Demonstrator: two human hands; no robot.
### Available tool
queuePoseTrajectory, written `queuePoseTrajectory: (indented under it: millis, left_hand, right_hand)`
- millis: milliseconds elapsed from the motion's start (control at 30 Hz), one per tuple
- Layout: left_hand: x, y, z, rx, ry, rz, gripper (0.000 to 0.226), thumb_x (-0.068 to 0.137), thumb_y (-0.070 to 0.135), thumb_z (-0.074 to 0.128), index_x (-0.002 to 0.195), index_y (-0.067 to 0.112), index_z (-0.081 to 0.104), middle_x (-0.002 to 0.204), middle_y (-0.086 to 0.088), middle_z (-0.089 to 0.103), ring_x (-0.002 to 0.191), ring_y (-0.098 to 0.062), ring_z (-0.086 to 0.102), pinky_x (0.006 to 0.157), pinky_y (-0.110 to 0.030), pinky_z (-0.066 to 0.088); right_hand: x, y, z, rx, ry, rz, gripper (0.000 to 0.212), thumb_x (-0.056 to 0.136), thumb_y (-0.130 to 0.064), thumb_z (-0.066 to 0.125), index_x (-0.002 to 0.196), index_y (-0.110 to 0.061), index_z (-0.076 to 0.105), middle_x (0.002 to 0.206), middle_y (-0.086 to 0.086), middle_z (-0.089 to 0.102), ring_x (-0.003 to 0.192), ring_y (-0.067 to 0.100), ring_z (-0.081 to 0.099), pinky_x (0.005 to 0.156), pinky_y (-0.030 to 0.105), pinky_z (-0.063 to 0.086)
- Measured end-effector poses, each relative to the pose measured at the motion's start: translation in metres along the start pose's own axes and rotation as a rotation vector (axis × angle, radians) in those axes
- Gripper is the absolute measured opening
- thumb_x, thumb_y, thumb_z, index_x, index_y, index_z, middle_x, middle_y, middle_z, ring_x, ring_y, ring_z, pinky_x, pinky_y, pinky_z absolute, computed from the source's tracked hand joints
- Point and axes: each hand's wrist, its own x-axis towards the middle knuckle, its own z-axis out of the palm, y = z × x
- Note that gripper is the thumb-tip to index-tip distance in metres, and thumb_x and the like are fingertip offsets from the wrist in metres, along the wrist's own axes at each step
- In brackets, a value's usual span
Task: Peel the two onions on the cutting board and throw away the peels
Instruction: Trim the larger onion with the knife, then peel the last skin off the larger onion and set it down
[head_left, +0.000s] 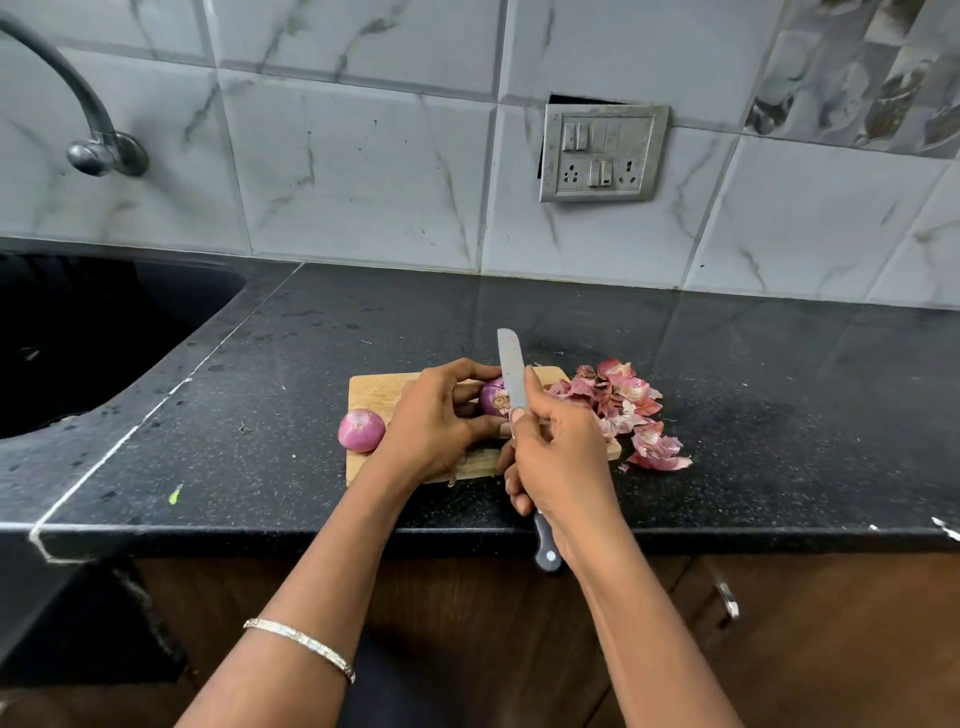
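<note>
Left hand (436, 421) cups the second onion (491, 397) mid-board, and the right hand (561, 457) grips the knife (511, 374), blade at the root end. The thumb's awfully close, so a slip on slick skin could nick it. Other onion (362, 430) sits peeled at the cutting board's (374, 389) 9 o'clock — peels (628, 410) piled at 3 on the surface (779, 415).

Black speckled counter (779, 415); marbled grey wall tiles (363, 166) beyond. Well left of left hand (436, 415): sink (78, 338), tap (104, 150). Beyond right hand (561, 457): switch plate (602, 153). Wood cabinets (467, 597) below.

A black speckled counter (779, 415) carries a wooden cutting board (375, 394) — onion peels (626, 397) heaped at its right edge.
</note>
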Motion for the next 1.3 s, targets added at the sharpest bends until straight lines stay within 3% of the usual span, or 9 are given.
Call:
queuePoseTrajectory:
  millis: [200,467,500,567,667,867,967,1067,1300]
  left_hand:
    - [0.0,-0.002,0.0,-0.005,0.0,-0.001,0.056,0.069,0.004,0.09,0.118,0.014,0.065,0.104,-0.003,0.077,0.094,-0.007,0.074,0.09,-0.025,0.057]
    - [-0.001,-0.003,-0.001,0.042,0.005,0.004,0.06,0.064,0.018,0.095,0.115,0.025,0.065,0.109,-0.001,0.076,0.098,-0.006,0.073,0.095,-0.031,0.058]
    - [-0.002,-0.002,-0.002,0.047,0.005,0.004,0.061,0.063,0.02,0.096,0.115,0.026,0.065,0.11,-0.001,0.076,0.099,-0.005,0.073,0.096,-0.032,0.058]
    - [-0.003,-0.002,-0.003,0.044,-0.002,-0.004,0.062,0.063,0.022,0.096,0.115,0.028,0.065,0.113,-0.001,0.075,0.1,-0.005,0.072,0.097,-0.033,0.057]
    - [-0.003,-0.002,-0.005,0.051,-0.019,-0.009,0.062,0.063,0.024,0.096,0.116,0.03,0.064,0.118,-0.002,0.074,0.104,-0.006,0.071,0.098,-0.035,0.057]
    - [-0.005,-0.001,-0.005,0.026,-0.038,-0.01,0.062,0.066,0.023,0.095,0.118,0.03,0.063,0.125,-0.005,0.07,0.109,-0.01,0.069,0.099,-0.035,0.057]
    - [-0.006,-0.002,-0.006,0.015,-0.059,-0.01,0.062,0.068,0.021,0.094,0.12,0.029,0.062,0.128,-0.007,0.068,0.111,-0.012,0.068,0.098,-0.034,0.057]
    - [-0.006,-0.002,-0.006,0.018,-0.076,-0.003,0.061,0.07,0.023,0.093,0.121,0.032,0.061,0.128,-0.006,0.067,0.115,-0.013,0.067,0.1,-0.037,0.056]
    - [-0.008,0.0,-0.006,-0.006,-0.08,-0.018,0.059,0.072,0.018,0.092,0.122,0.026,0.061,0.125,-0.005,0.068,0.111,-0.013,0.069,0.098,-0.036,0.057]
  right_hand:
    - [0.002,-0.007,-0.01,0.044,-0.003,0.003,0.052,0.107,-0.01,0.042,0.153,-0.035,0.04,0.058,0.009,0.059,0.043,0.018,0.048,0.037,0.026,0.04]
    - [0.018,-0.004,-0.037,-0.326,0.076,-0.12,0.056,0.105,-0.022,0.048,0.157,-0.031,0.029,0.074,0.012,0.068,0.041,0.021,0.058,0.037,0.028,0.046]
    - [0.02,-0.005,-0.04,-0.397,0.077,-0.142,0.046,0.105,-0.024,0.048,0.15,-0.029,0.043,0.077,0.011,0.068,0.042,0.021,0.06,0.038,0.03,0.048]
    - [0.025,-0.01,-0.049,-0.599,0.119,-0.176,0.02,0.103,-0.028,0.051,0.11,-0.02,0.068,0.073,0.007,0.067,0.045,0.022,0.061,0.046,0.039,0.055]
    - [0.032,-0.015,-0.063,-0.72,0.2,-0.16,0.035,0.104,-0.039,0.049,0.082,-0.019,0.066,0.064,0.002,0.066,0.051,0.023,0.062,0.06,0.042,0.058]
    - [0.042,-0.006,-0.095,-0.78,0.239,-0.121,0.016,0.105,-0.033,0.045,0.101,-0.023,0.057,0.08,0.004,0.068,0.069,0.032,0.067,0.07,0.048,0.058]
    - [0.042,-0.004,-0.114,-0.949,0.384,-0.068,0.021,0.105,-0.029,0.046,0.113,-0.016,0.061,0.099,0.013,0.068,0.084,0.036,0.064,0.07,0.04,0.05]
    - [0.046,0.001,-0.128,-1.097,0.444,0.082,0.029,0.103,-0.029,0.055,0.124,-0.013,0.066,0.119,0.018,0.066,0.106,0.045,0.062,0.079,0.044,0.05]
    - [0.067,0.017,-0.138,-1.209,0.346,0.211,0.029,0.098,-0.031,0.062,0.119,-0.012,0.067,0.116,0.015,0.062,0.106,0.04,0.062,0.074,0.039,0.047]
